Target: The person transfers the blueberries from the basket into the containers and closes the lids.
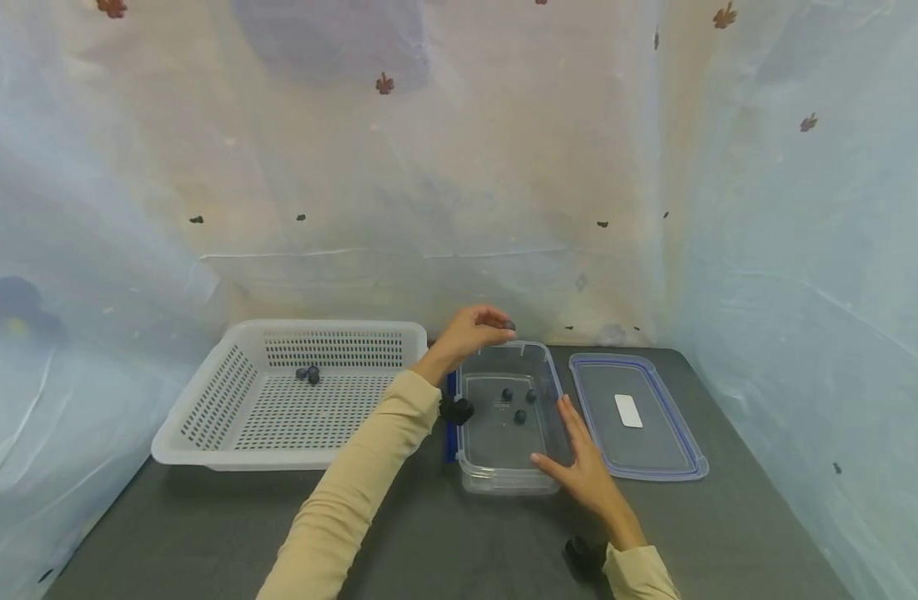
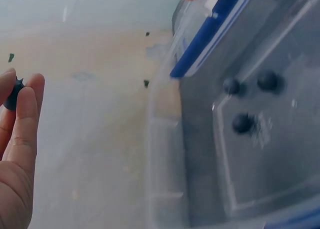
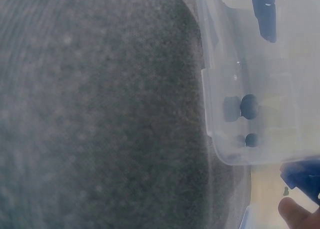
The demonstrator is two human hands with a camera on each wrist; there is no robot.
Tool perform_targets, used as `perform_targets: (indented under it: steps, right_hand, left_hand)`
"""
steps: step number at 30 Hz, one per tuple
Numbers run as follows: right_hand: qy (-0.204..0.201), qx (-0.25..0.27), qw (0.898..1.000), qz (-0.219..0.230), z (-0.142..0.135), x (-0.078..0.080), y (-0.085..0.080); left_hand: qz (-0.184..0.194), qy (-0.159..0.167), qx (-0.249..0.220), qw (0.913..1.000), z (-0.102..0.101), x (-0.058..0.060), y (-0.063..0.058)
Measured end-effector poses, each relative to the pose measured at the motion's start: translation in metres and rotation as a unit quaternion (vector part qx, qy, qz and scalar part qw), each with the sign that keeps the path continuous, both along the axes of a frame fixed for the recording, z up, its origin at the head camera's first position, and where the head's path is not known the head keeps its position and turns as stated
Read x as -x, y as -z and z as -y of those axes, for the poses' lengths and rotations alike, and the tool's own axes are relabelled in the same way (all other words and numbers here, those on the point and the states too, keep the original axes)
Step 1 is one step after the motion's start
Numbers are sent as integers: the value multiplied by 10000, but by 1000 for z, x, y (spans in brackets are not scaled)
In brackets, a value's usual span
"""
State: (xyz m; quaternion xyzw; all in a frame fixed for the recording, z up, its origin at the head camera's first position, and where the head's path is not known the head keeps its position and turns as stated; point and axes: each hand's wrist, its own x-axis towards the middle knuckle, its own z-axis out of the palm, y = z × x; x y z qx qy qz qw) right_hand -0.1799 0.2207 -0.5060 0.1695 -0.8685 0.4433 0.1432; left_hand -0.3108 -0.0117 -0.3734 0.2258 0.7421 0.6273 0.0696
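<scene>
My left hand [image 1: 469, 329] pinches a blueberry [image 1: 509, 326] between thumb and fingertips, above the far rim of a clear plastic container [image 1: 496, 454]. In the left wrist view, the small crown of that blueberry [image 2: 13, 98] pokes up between the fingers. Three loose blueberries [image 1: 520, 417] lie on the container's floor. My right hand [image 1: 589, 479] is at the container's right side with fingers straight and thumb spread, the thumb by the near right corner. Only a fingertip of the right hand [image 3: 295, 215] shows in the right wrist view, beside a blue latch flap [image 3: 304, 176].
To the left stands a white slotted basket [image 1: 203, 457] with a small cluster of blueberries [image 1: 313, 375] inside. A clear lid with a blue seal [image 1: 604, 383] lies flat right of the container, a white label on it. Patterned sheeting [image 1: 504, 167] encloses the dark table [image 1: 443, 533].
</scene>
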Motion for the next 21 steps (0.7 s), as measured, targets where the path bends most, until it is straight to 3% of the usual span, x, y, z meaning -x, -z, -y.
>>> perform_targets:
  steps: [5,16,21]
  right_hand:
    - [14,-4,10000,24,-1,0,1]
    - [44,25,10000,68,-2,1,1]
    - [-26,39,9999,91,-1,-1,-1]
  left_hand:
    - [240,-161,-250,9993,-20,3,14]
    - [663,-1035,-48,9924,-55,7,50]
    - [763,-1427,236,9865,-65,3,62]
